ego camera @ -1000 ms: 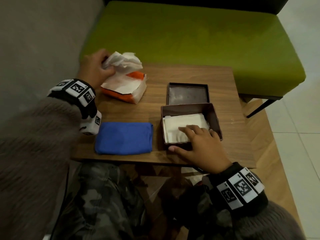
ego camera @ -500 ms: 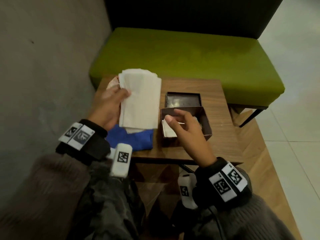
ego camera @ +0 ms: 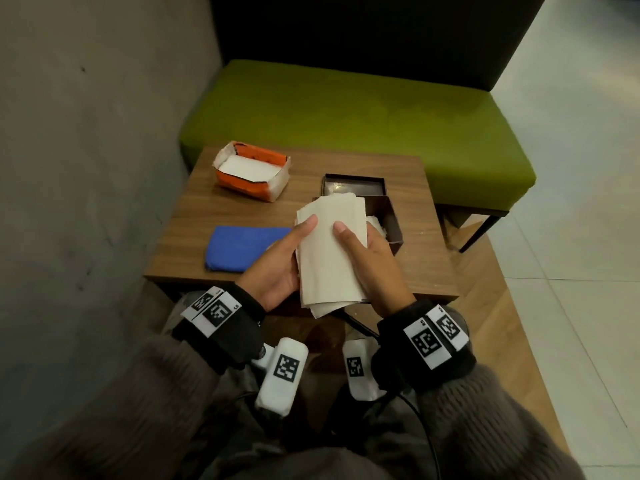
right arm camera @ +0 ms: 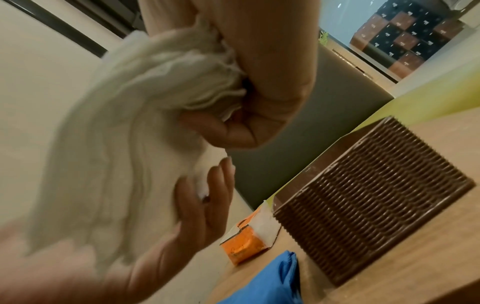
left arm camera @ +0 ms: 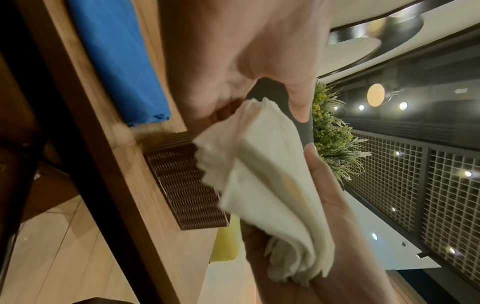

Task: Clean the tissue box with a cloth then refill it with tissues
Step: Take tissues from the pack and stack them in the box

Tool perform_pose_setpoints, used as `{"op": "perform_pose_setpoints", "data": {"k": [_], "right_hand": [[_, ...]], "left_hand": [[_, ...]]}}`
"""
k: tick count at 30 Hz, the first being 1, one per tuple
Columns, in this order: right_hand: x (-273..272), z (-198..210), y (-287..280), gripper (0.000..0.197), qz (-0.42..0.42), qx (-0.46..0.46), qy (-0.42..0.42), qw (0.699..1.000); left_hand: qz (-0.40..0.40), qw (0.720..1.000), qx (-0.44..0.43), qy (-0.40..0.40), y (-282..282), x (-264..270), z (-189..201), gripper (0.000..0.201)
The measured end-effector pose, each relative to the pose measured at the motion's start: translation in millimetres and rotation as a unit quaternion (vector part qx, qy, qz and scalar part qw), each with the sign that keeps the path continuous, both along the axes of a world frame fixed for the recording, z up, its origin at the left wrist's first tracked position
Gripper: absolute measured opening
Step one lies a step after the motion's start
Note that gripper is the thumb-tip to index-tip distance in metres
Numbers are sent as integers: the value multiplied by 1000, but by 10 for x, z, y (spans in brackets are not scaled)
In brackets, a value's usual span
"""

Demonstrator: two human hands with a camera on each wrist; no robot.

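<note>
Both hands hold a stack of white tissues (ego camera: 329,251) above the table's near edge. My left hand (ego camera: 277,268) grips its left side, thumb on top; my right hand (ego camera: 374,265) grips the right side the same way. The stack (left arm camera: 270,185) sags between them, and the right wrist view shows the tissues (right arm camera: 124,135) bunched in the right hand. Behind the stack stands the open brown ribbed tissue box (ego camera: 389,223) with some tissues inside, mostly hidden. Its lid (ego camera: 353,185) lies just beyond it. A folded blue cloth (ego camera: 242,247) lies left of the hands.
An opened orange tissue pack (ego camera: 251,171) sits at the far left of the small wooden table (ego camera: 207,209). A green bench (ego camera: 346,105) stands behind it, a grey wall to the left, and tiled floor on the right.
The left hand carried the tissue stack from the orange pack toward the middle. The right hand left the box and took hold of the stack's right side.
</note>
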State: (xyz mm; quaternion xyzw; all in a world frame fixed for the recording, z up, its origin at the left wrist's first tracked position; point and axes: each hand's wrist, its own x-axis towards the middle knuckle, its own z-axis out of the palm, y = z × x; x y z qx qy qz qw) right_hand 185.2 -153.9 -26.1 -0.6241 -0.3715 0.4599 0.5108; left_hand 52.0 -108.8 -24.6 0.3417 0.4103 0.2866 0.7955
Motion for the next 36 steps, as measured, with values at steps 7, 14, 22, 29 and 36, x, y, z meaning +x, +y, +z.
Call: {"op": "perform_pose_setpoints", "data": {"k": [7,14,22,29,36], "right_hand": [[-39,-84,-129,37,-1,-8,-39,999],[-40,-70,-164,48,-1,-9,-17,1000],[10,23,-198,23,-48,5,94,994],[-7,32,-243,27,-71,30,226,971],[125,105,-327,46,2,-11,237,971]], "left_hand": [[-1,994,53,93,-140,4,-67,45],[11,973,146,176,-164,19,32,38],[-11,988,105,110,-100,-107,94,44],[-4,991,-26,-128,-164,-249,-75,80],[56,996,69,12,-125,-260,17,37]]}}
